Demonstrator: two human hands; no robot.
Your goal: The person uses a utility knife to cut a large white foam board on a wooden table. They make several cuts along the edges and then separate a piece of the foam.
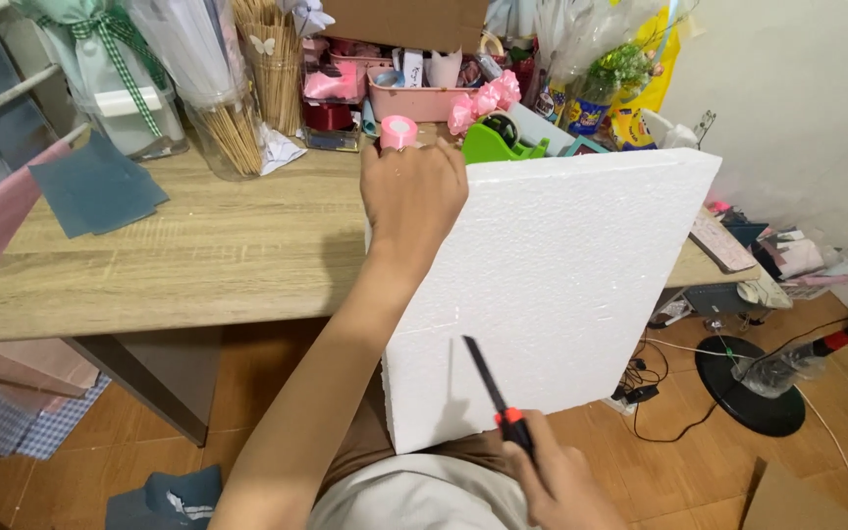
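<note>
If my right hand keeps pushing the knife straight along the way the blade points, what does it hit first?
Most likely the white foam board: the right hand aims the cutter's blade up and slightly left across its face. Whether the tip already touches the foam is unclear.

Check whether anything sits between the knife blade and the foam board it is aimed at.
Nothing visible does. The right hand holds the utility knife with its blade over the bare white foam board; the left hand grips the board's far corner.
</note>
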